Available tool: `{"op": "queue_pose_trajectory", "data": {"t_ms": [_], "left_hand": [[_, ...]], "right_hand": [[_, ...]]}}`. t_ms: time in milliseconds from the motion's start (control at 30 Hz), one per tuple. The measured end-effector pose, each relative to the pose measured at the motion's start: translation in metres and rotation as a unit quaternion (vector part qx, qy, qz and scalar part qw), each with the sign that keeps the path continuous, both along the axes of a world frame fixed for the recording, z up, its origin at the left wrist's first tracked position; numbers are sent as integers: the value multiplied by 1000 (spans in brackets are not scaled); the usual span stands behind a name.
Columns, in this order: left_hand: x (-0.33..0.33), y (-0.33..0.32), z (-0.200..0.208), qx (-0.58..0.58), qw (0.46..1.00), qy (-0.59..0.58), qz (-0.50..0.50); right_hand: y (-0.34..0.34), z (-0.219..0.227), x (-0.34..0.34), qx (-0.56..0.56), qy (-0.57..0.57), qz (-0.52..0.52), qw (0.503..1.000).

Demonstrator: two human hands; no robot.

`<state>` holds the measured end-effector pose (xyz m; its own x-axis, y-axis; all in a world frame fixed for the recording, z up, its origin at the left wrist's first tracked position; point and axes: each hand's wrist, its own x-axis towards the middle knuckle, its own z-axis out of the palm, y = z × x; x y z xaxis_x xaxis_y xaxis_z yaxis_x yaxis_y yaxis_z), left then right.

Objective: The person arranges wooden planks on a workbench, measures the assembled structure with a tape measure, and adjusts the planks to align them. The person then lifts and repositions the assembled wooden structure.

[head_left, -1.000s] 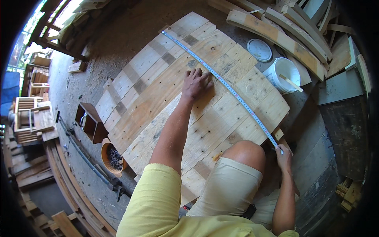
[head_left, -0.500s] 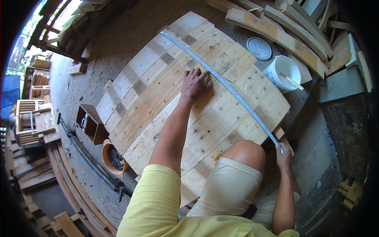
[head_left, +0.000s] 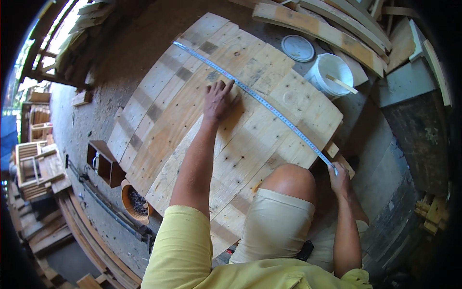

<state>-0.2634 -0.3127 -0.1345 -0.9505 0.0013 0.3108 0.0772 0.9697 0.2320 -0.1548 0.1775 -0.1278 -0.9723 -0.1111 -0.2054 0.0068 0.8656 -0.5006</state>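
Observation:
A pale tape measure blade (head_left: pixel 260 99) lies stretched across a panel of joined wooden boards (head_left: pixel 192 139), running from the far left edge down to the near right. My left hand (head_left: pixel 219 101) rests on the boards with bent, spread fingers. Its fingertips lie close beside the middle of the blade; whether they touch it I cannot tell. Past the panel's right edge, my right hand (head_left: pixel 340 179) is closed around the near end of the blade. My bare knee (head_left: pixel 289 184) presses against the panel's near side.
A white bucket (head_left: pixel 315 77) with a stick across it stands beyond the right edge, near a round lid (head_left: pixel 298 48). Curved timber pieces (head_left: pixel 317 31) are piled behind. At left sit an orange bowl of nails (head_left: pixel 135 202), a wooden box (head_left: pixel 103 164) and a long bar clamp (head_left: pixel 103 197).
The whole scene has shifted left in the picture as my head moved. Both hands keep nearly the same places, the right still gripping the blade.

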Motion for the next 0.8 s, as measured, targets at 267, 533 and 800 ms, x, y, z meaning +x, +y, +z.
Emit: {"op": "queue_pose_trajectory", "data": {"t_ms": [267, 533, 800], "left_hand": [[-5, -3, -6, -23, 1000, -7, 8], [2, 1, -9, 4, 998, -32, 46], [-12, 39, 6, -131, 988, 61, -60]], "right_hand": [[6, -9, -1, -49, 4, -3, 999], [12, 4, 8, -68, -26, -49, 996], [78, 12, 43, -54, -68, -51, 995]]}}
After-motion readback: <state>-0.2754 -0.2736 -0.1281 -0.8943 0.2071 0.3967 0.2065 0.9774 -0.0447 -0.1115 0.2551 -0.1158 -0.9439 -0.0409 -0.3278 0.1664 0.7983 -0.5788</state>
